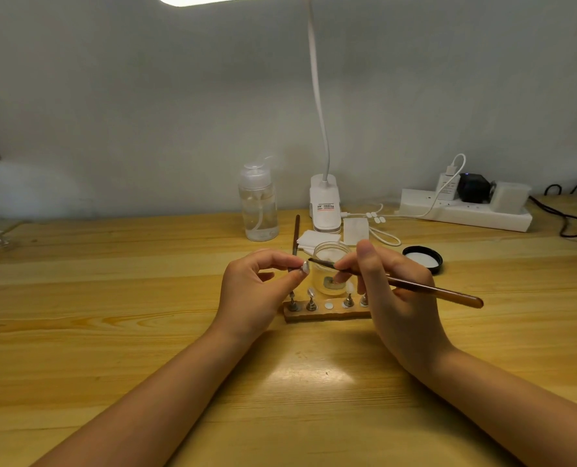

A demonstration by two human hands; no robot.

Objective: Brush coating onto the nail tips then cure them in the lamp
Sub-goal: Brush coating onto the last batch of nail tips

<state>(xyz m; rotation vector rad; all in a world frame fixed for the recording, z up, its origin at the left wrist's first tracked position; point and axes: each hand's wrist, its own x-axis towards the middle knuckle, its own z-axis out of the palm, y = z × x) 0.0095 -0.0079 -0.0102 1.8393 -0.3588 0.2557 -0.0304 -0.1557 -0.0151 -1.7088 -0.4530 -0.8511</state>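
At the bottom of the frame our two forearms run up across the wooden table [111,298] toward mid-frame. Our left hand [253,291] pinches one nail tip [305,267] between thumb and forefinger, the other fingers curled loosely beneath; whether the tip sits on a stand peg we cannot tell, since the fingers cover its base. Our right hand [395,291] holds the brush [415,287] like a pen, fingers closed round the shaft, its dark bristle end just touching or almost touching the tip.

We judge this the coating step, with one tip being painted. The next move calls for a light, steady stroke along the tip, keeping our pinching fingers off the wet face, then setting it back on the stand.

Just beyond the hands, mid-frame, lies the wooden stand [324,313] with small metal pegs; some carry tips, one spot shows only a white disc, and its right end is hidden behind our right hand. Behind it stands a clear jar [331,261], partly covered by both hands; its contents are hard to make out. Its black lid [422,259] lies to the right, white pads [317,238] and a second brush [296,234] behind.

Farther back, against the wall, are a pump bottle [258,207], a white clip lamp [325,207] whose neck climbs out of the top of the frame, and a power strip [466,210] at the right. Whether that lamp is the curing lamp we cannot say. Things at the left edge are blurred.
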